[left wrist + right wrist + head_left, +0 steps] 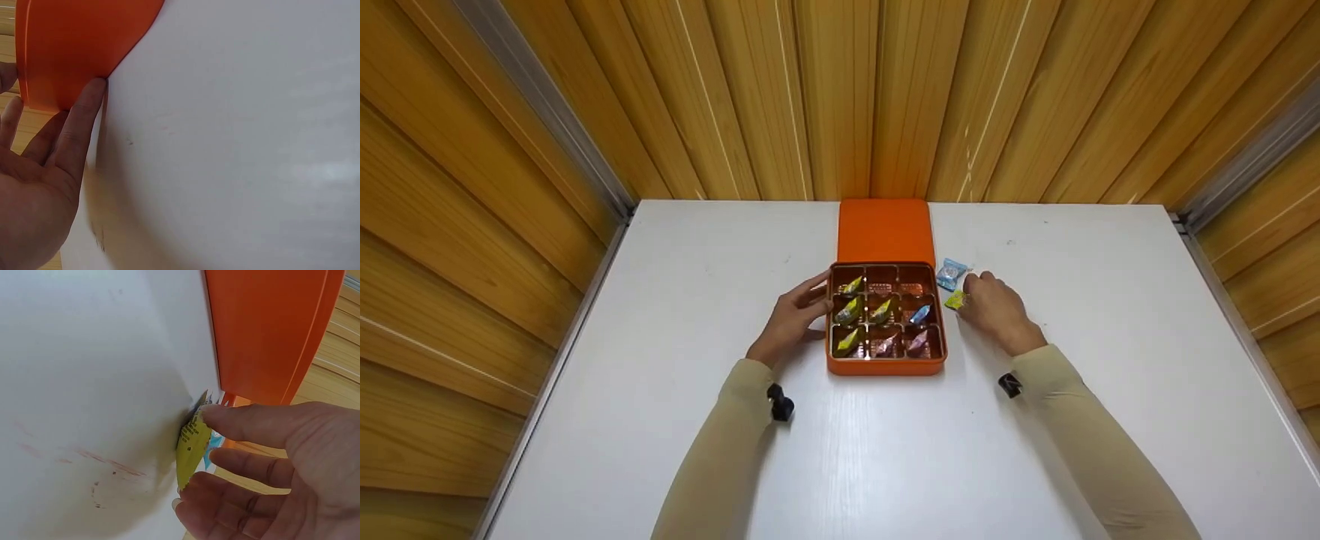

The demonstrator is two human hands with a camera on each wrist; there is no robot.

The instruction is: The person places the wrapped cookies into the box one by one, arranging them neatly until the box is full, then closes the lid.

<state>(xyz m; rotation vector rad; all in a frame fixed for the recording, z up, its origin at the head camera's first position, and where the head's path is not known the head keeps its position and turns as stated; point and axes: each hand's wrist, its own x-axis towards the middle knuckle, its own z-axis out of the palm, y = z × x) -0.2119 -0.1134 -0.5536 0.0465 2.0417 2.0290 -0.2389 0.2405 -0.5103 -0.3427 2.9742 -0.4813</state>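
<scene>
An orange box point(886, 367) with a divided tray faces me. Yellow-green wrapped candies point(848, 342) lie in the left column and the centre compartment, a blue candy point(920, 314) at middle right, pink candies point(919, 343) at bottom centre and bottom right. The top centre and top right compartments show bare bottoms. My left hand point(789, 322) rests with fairly straight fingers against the box's left wall point(67, 50). On the right, my right hand point(997, 309) holds a yellow-green candy point(192, 441) between thumb and fingers, low over the table. Its far side is hidden.
Just beyond my right hand, a light-blue wrapped candy point(951, 273) lies beside the box. The orange lid point(885, 231) lies behind the box, near the wood-look back wall point(840, 97). Everything stands on a white table point(720, 255).
</scene>
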